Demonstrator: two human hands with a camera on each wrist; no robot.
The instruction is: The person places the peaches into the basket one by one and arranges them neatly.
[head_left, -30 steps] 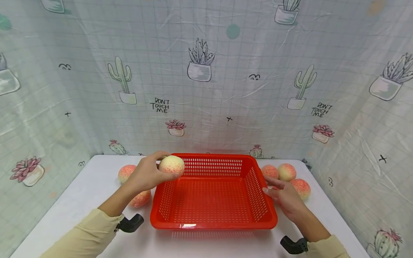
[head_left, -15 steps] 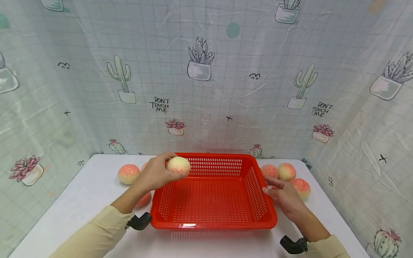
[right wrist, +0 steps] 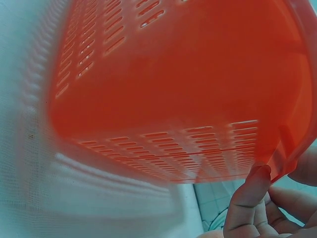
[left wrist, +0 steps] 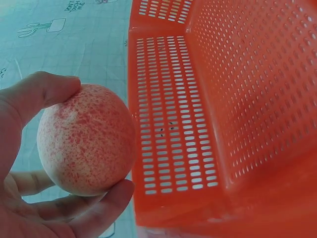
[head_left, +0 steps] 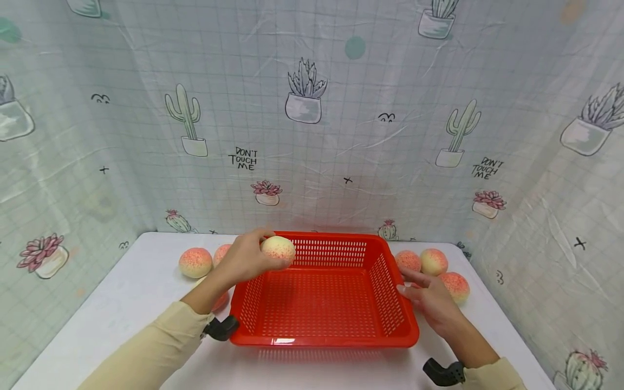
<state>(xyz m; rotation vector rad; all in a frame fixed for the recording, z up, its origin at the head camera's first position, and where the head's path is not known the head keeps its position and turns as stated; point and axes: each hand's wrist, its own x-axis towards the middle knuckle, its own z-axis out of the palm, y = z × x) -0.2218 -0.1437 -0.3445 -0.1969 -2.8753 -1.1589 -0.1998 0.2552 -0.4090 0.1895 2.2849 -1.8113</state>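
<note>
My left hand [head_left: 247, 258] grips a round yellow-and-pink peach [head_left: 280, 251] between thumb and fingers. In the head view the peach overlaps the back left corner of a red plastic basket [head_left: 324, 341] with slotted walls. The left wrist view has the thumb across the top of the peach [left wrist: 89, 141] and fingers beneath it, beside the basket's slotted wall [left wrist: 173, 134]. At the basket's right side my right hand [head_left: 434, 300] holds the rim. The right wrist view brings its fingers [right wrist: 247, 203] close up, right at the rim's edge. The basket's bare inside floor shows.
Several more peaches [head_left: 195, 262] lie on the white table [head_left: 117, 325] left of the basket, some partly behind my left arm. Another group of peaches [head_left: 434, 261] sits right of it, beside my right hand. A cactus-print curtain [head_left: 341, 151] stands behind the table.
My left hand has carried the peach a little to the right, over the basket's back left corner. The right hand and the basket have stayed in place.
</note>
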